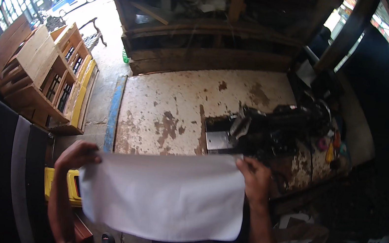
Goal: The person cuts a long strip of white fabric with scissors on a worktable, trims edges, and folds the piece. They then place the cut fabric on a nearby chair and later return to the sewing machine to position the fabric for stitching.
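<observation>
A white rectangular piece of cloth (164, 197) hangs stretched between my two hands, in front of my body and at the near edge of the worktable (157, 101). My left hand (79, 155) is closed on its upper left corner. At the upper right corner, my right hand (254, 177) pinches the cloth between thumb and fingers. Just beyond my right hand, a black sewing machine (278, 123) with a shiny metal plate stands on the right part of the table. The cloth covers part of the table's near edge and my lap.
Wooden crate-like furniture (50, 71) stands at the left. A dark wooden shelf (215, 45) rises behind the worn, paint-chipped tabletop. Small coloured items (330, 151) lie right of the machine. A yellow object (59, 184) is below my left hand; scraps (302, 236) lie at lower right.
</observation>
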Motion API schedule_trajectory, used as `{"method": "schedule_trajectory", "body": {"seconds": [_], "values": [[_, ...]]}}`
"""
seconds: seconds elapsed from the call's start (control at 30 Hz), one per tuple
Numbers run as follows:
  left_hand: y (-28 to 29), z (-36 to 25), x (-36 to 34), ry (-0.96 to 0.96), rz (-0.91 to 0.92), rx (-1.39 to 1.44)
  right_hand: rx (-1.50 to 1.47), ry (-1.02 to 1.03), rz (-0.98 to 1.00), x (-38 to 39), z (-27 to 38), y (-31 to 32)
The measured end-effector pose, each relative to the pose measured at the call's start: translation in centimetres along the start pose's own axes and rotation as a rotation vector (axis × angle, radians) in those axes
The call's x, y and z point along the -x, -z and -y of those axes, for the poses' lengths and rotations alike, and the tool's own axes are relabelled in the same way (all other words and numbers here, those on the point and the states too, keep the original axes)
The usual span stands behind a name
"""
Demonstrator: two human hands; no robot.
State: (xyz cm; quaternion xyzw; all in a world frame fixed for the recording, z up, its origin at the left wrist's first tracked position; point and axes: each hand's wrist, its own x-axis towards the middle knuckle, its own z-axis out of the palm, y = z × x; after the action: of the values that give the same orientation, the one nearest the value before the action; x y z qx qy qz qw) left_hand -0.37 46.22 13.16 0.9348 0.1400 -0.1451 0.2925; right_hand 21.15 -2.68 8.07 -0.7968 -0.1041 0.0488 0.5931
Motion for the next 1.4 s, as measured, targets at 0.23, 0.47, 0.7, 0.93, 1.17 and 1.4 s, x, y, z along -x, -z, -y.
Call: {"method": "schedule_trajectory", "body": {"seconds": [0.23,0.47,0.7,0.93,1.17,1.4], "values": [[-13.7,-12.8,-11.9,-0.277,-0.443,-0.027,-0.213,0.09,-0.056,-1.3,-7.3,-2.6],[-19.4,-28.4,-14.6,-0.479,-0.157,0.316,-0.354,0.08,0.012,-0.5,-7.7,-1.6],[-19.9,-28.9,-15.8,-0.358,-0.21,0.354,-0.402,-0.094,0.179,1.9,-9.5,-0.6],[-21.0,-29.0,-17.2,-0.286,-0.249,0.359,-0.091,-0.169,0.293,5.3,-9.8,1.6],[-21.6,-29.4,-17.1,-0.272,-0.227,0.366,-0.033,-0.287,0.306,5.3,-8.4,2.6],[-20.3,-29.7,-17.1,-0.269,-0.3,0.35,-0.071,-0.232,0.328,6.5,-9.5,2.7]]}}
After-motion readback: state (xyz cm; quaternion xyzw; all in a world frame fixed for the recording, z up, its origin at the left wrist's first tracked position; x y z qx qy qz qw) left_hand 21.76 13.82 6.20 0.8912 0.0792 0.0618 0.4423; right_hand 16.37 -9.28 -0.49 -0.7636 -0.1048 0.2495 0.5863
